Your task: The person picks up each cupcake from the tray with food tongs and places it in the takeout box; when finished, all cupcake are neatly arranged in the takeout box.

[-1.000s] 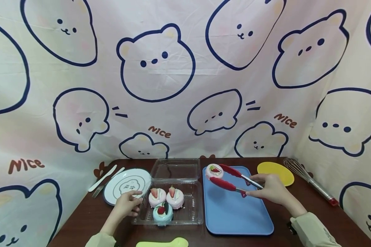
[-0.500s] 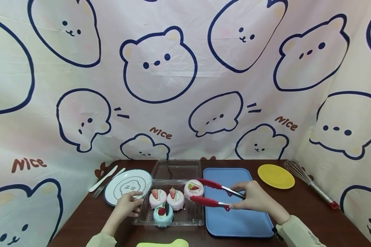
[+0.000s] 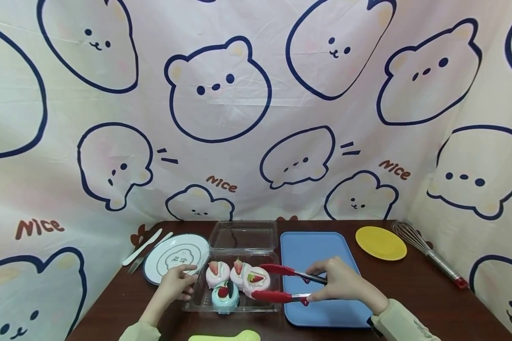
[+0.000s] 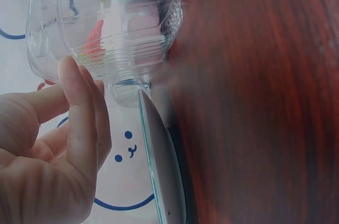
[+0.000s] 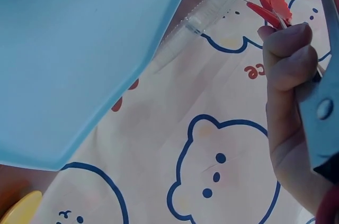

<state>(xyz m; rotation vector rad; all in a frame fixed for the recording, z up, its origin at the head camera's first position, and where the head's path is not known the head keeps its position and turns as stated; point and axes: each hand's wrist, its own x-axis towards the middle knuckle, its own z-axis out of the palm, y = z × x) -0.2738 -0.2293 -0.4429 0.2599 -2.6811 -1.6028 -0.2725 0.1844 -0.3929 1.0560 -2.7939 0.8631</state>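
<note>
My right hand holds red-tipped metal tongs. A pink cake topped with strawberry and green fruit sits between the tong tips, low over the clear plastic container. Inside stand two more pink cakes, one at left and one partly hidden behind the tonged cake, plus a blue cake with a red berry in front. My left hand is at the container's left side; in the left wrist view its extended fingers reach the clear wall.
The container's clear lid lies folded back. Left of it are a white plate, a knife and a fork. To the right are a blue tray, yellow plate and whisk. A light green handle shows in front.
My right hand has carried the pink cake in the tongs leftward from over the blue tray, then down among the cakes in the container. My left hand stays in place.
</note>
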